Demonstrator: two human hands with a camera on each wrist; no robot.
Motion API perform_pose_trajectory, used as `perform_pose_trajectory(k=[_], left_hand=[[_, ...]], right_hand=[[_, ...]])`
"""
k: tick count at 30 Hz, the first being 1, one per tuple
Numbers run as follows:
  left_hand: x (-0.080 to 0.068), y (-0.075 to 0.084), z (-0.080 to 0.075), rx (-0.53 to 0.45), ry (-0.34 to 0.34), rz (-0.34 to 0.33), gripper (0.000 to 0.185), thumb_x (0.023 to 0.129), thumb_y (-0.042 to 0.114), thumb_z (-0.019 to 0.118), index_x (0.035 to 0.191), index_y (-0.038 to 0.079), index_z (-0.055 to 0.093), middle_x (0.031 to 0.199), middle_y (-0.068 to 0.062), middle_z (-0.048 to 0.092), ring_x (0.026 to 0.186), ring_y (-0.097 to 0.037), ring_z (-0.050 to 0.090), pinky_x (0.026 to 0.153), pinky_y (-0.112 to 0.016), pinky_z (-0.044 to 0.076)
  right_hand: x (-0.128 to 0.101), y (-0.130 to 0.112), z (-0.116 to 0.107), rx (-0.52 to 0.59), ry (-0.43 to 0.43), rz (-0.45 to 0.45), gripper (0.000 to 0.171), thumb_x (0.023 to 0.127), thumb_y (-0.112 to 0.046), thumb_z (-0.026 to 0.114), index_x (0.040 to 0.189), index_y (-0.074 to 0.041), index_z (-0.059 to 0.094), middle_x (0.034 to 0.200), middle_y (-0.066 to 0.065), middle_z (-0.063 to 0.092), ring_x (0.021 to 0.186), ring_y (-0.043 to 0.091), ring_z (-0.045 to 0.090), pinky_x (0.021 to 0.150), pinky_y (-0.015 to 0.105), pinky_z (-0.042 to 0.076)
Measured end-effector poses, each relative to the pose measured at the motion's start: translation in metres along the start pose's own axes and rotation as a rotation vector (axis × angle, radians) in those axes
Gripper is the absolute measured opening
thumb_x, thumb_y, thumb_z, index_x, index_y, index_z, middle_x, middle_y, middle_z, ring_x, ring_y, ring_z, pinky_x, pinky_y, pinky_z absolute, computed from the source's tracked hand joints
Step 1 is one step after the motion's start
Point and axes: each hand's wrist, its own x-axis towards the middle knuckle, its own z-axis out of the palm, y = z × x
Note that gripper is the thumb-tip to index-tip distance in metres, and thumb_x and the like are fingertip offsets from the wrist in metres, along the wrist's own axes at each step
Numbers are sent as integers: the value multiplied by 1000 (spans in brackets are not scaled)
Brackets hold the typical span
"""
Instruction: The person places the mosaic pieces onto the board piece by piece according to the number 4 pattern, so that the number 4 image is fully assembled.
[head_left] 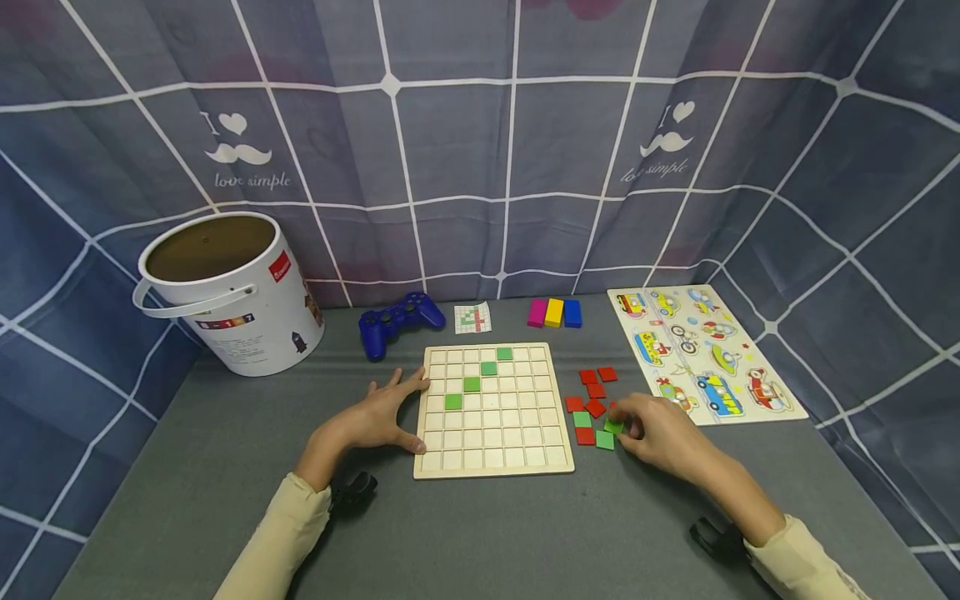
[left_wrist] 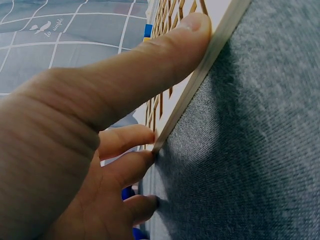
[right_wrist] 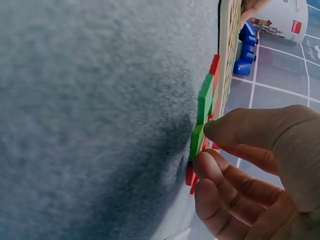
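Note:
A pale wooden grid board (head_left: 495,417) lies on the table, with several green tiles (head_left: 472,384) set in a diagonal line of its cells. My left hand (head_left: 378,415) rests at the board's left edge, its fingers spread. In the left wrist view the thumb (left_wrist: 185,45) presses on the rim. To the right of the board, my right hand (head_left: 663,433) pinches a green square tile (right_wrist: 197,143) between thumb and fingertips, low over the loose pile. Red tiles (head_left: 585,436) and other green tiles (head_left: 604,440) lie loose around it, some partly behind the fingers.
Behind the board sit a blue game controller (head_left: 401,321), a small printed pattern card (head_left: 472,318), and magenta, yellow and blue blocks (head_left: 553,313). A white bucket (head_left: 262,333) stands at the back left. A picture puzzle board (head_left: 701,354) lies at the right.

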Motion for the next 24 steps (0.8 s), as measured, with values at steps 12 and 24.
perform_pose_trajectory(k=[12, 24], left_hand=[[1, 0, -1, 3, 5, -6, 106, 69, 34, 92, 155, 10, 35, 166, -12, 15, 150, -43, 1, 113, -69, -2], [2, 1, -1, 19, -3, -17, 106, 69, 35, 92, 155, 10, 36, 166, -10, 14, 150, -41, 0, 114, -68, -2]], right_hand=[[1, -9, 6, -11, -22, -14, 26, 74, -3, 82, 96, -15, 75, 82, -10, 59, 67, 3, 52, 57, 22, 44], [3, -18, 11, 10, -46, -46, 26, 73, -8, 85, 96, -14, 74, 84, -10, 59, 65, 3, 52, 57, 21, 44]])
